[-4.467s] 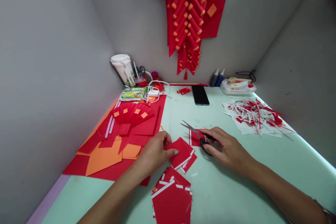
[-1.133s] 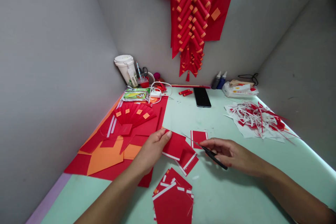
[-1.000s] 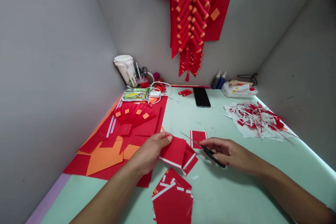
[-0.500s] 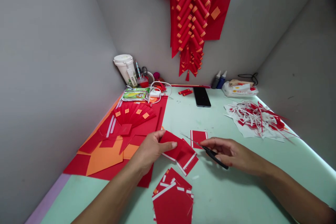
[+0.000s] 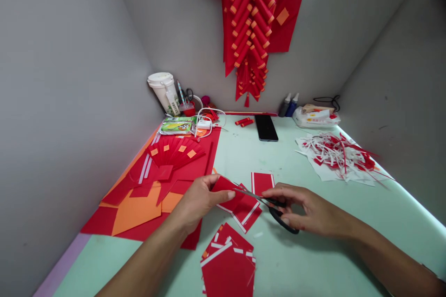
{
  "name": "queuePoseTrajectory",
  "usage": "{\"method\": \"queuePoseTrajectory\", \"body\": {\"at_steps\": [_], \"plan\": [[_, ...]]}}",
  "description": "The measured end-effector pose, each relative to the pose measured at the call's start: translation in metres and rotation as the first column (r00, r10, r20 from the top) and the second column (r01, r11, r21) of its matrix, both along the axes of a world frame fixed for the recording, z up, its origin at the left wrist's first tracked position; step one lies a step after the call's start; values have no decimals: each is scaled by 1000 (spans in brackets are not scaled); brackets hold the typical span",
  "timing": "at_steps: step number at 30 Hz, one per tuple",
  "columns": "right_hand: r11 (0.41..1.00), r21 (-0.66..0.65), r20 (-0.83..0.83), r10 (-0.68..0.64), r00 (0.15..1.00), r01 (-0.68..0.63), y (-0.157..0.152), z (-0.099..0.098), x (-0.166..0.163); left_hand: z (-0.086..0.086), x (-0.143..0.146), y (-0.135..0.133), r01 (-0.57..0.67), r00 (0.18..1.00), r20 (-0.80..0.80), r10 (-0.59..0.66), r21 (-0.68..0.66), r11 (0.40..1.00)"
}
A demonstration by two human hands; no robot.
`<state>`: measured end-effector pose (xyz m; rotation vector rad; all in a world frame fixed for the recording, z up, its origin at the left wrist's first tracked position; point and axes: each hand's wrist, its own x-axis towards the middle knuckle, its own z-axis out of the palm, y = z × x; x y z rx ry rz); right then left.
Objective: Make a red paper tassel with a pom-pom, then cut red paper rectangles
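My left hand (image 5: 204, 197) pinches a red paper piece (image 5: 223, 188) between thumb and fingers, just above the table. In my right hand (image 5: 299, 206) is a pair of scissors (image 5: 277, 216) with black handles, its blades parted and reaching over the right edge of that paper. Beneath the blades lie more red paper pieces with white strips (image 5: 248, 209). Behind the scissors a red card with white side strips (image 5: 263, 183) lies flat. Toward me is a stack of red cards (image 5: 228, 269) with white strips on them.
Red and orange sheets (image 5: 139, 209) cover the left side, with a red paper fan (image 5: 177, 151) on top. A phone (image 5: 266, 128) lies at the back. Paper scraps (image 5: 339, 158) are heaped at right. A white coffee cup (image 5: 163, 93) stands back left. Red paper firecrackers (image 5: 251, 23) hang on the wall.
The scissors have opened, their handles spread apart, and the blades have come over the red paper. My left hand keeps its hold nearly unmoved.
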<state>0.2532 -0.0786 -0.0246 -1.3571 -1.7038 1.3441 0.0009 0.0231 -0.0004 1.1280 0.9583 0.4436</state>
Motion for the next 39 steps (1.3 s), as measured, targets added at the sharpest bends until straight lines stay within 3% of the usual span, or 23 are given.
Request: {"method": "queuePoseTrajectory", "body": {"at_steps": [39], "plan": [[991, 133, 103, 3, 995, -17, 0, 1, -3, 2, 1, -2, -5, 1000, -9, 5, -2, 1000]]}}
